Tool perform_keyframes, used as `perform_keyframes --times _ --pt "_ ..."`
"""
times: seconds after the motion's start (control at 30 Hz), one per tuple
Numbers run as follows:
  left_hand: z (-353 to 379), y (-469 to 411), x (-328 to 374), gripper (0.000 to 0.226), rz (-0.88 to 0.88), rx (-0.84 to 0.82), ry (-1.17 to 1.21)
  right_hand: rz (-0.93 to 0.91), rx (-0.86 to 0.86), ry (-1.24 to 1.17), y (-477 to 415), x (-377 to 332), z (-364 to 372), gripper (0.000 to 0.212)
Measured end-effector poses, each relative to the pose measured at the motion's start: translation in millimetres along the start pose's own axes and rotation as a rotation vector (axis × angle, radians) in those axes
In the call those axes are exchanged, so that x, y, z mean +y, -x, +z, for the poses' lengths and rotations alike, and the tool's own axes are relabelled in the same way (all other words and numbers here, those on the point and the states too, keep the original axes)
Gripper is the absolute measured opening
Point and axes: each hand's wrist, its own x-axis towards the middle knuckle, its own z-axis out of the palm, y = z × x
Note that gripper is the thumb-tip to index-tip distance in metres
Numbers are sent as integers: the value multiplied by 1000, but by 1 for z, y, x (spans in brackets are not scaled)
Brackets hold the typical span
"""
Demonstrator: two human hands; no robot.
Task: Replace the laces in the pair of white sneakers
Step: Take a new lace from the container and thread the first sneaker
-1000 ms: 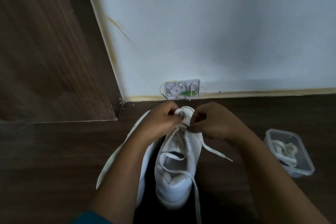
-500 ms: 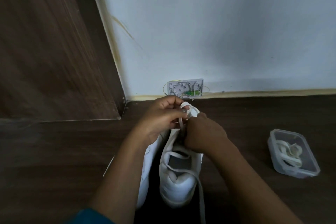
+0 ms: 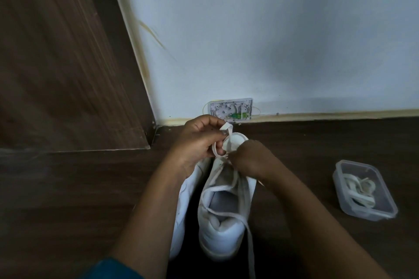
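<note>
Two white sneakers stand side by side on the dark wooden floor, toes toward the wall. The right sneaker (image 3: 223, 231) has a white lace (image 3: 248, 235) running loosely across its opening and trailing toward me. The left sneaker (image 3: 181, 206) is mostly hidden under my left forearm. My left hand (image 3: 197, 142) pinches a loop of the lace above the toe end. My right hand (image 3: 251, 158) is curled, pinching the lace at the front eyelets.
A clear plastic container (image 3: 365, 190) holding coiled laces sits on the floor to the right. A white wall (image 3: 272, 41) with an open socket box (image 3: 230, 110) is just beyond the shoes. A wooden panel (image 3: 56, 63) stands at left.
My left hand has drawn the lace up into a loop by the toe. My right hand has shifted inward onto the front eyelets, and the loose lace end on the right has been pulled in.
</note>
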Motion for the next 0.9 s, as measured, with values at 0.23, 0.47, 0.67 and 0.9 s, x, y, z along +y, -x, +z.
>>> perform_keyframes --times 0.23,0.47,0.67,0.9 --pt "0 0 2 18 15 47 -28 99 -131 -825 6 3 -30 36" --pt "4 4 7 21 25 -14 46 -87 -69 -111 13 -3 -13 33" --pt "5 5 5 22 0 -14 -5 -196 44 112 6 -3 -5 22" --pt "2 3 4 20 -11 18 -48 -139 158 388 12 -4 16 30"
